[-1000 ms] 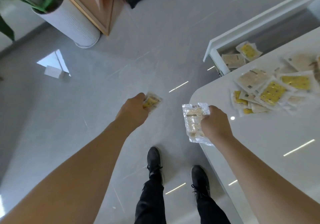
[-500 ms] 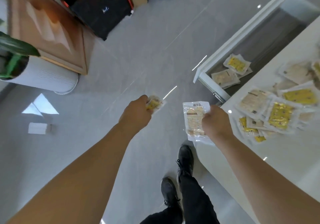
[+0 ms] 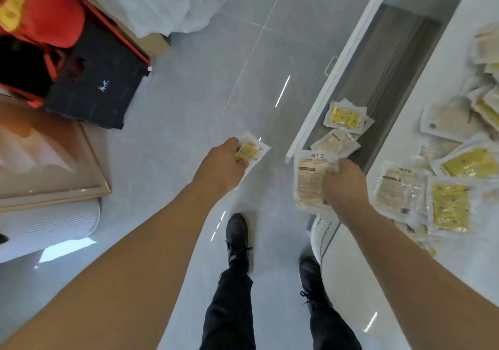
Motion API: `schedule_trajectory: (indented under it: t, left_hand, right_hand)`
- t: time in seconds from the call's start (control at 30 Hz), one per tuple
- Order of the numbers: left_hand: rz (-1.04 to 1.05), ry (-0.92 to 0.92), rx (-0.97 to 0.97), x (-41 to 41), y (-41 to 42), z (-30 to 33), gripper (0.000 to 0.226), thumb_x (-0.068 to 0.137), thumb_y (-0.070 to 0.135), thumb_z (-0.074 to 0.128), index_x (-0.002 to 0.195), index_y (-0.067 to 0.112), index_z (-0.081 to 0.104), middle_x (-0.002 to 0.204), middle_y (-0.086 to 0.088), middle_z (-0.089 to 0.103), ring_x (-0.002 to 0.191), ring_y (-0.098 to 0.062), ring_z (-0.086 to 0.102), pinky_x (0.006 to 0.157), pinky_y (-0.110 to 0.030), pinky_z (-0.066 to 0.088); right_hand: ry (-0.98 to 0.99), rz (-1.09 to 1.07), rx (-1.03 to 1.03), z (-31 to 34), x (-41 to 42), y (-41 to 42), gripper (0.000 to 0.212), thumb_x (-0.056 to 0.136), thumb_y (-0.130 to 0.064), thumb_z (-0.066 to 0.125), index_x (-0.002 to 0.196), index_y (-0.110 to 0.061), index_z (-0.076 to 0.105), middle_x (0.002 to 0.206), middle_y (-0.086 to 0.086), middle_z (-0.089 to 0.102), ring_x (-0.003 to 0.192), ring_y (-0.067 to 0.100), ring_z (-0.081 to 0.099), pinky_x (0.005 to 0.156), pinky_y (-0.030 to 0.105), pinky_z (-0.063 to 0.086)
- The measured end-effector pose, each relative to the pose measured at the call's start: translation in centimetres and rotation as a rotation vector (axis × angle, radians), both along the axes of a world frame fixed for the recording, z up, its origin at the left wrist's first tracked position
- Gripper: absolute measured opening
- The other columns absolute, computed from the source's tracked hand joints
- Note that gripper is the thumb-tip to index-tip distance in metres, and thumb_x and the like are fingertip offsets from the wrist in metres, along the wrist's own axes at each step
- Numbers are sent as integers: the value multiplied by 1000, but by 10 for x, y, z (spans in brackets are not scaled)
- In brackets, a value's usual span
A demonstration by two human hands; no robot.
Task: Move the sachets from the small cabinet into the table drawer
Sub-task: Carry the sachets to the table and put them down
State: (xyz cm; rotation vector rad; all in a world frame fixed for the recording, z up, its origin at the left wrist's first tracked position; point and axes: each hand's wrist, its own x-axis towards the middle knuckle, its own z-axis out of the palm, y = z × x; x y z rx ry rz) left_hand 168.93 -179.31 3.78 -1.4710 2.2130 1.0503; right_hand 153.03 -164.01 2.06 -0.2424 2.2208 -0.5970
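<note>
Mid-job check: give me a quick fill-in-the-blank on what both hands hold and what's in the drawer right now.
1. The left hand grips a small ____ sachet.
2. The right hand holds a beige sachet near the open ____.
3. The drawer already holds ____ sachets.
4. More sachets lie piled on the ____ table.

Missing words: yellow; drawer; two; white

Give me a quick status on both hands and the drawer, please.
Left hand holds a yellow sachet. Right hand holds a beige sachet at the open drawer's corner. Sachets already inside. Nothing blocking.
</note>
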Motion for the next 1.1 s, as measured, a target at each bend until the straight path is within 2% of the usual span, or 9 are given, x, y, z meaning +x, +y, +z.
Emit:
schedule_trajectory:
  t: [0.07,0.23,0.4,0.53,0.67,0.77,0.9,0.97,1.1]
  left_hand:
    - [-45,25,28,-13,-24,-8,11,93,22,54,95,12,50,88,-3,59,71,-20,54,54,-26,39]
    - [-103,86,106,-52,-68,-22,17,95,21,54,109,12,55,101,-1,63,83,-18,60,61,-24,46]
    - [-197,131,149,-117,-84,-34,29,97,20,52,126,19,54,112,4,63,91,-15,59,64,-19,43]
    - [-293,170,155,-182,-86,-43,29,96,23,53,125,21,56,112,2,65,97,-19,62,79,-29,50]
    - [-412,210,169,-245,-84,-56,29,97,24,52,125,20,54,112,1,64,99,-20,62,86,-37,53]
    - [-505,200,167,-282,-80,-71,29,98,23,49,126,17,50,111,-1,63,96,-20,61,80,-34,53]
    - [-612,156,150,-320,-77,-96,17,100,20,44,116,17,41,89,3,55,78,-17,56,56,-25,41]
    - [-657,130,158,-336,-77,-109,13,100,19,42,112,17,39,83,5,51,73,-15,53,54,-26,40]
    - [-777,120,233,-361,-76,-122,28,99,18,41,127,18,42,101,-2,59,85,-19,59,63,-30,48]
  right_hand:
    - [4,-123,8,-9,-5,-17,27,91,-19,37,100,-9,61,94,10,64,80,31,64,69,45,58]
    - [-49,-428,-38,-28,-21,-42,21,94,-7,41,105,-6,59,97,8,61,70,15,56,53,24,44]
    - [-18,-581,-66,-39,-62,-43,17,94,-5,40,83,-13,51,79,-1,52,68,13,50,56,25,40]
    - [25,-667,-30,-52,-95,-38,12,93,-4,40,91,-8,51,87,4,54,78,23,54,63,29,42]
    - [-8,-729,-28,-74,-114,-42,13,96,-5,38,101,-7,51,97,8,53,86,24,53,55,22,38]
    - [-46,-788,-30,-91,-124,-48,11,98,-7,40,103,-9,49,100,7,54,87,22,54,57,22,41]
    - [-101,-880,-11,-112,-133,-59,7,98,-12,46,104,-13,49,101,6,57,89,22,57,78,39,56]
    - [-109,-933,21,-121,-137,-63,11,97,-12,48,107,-14,51,99,5,57,87,20,57,75,37,55]
    - [-110,-1056,81,-136,-144,-70,21,95,-6,47,114,-10,54,98,5,55,85,21,54,70,32,49]
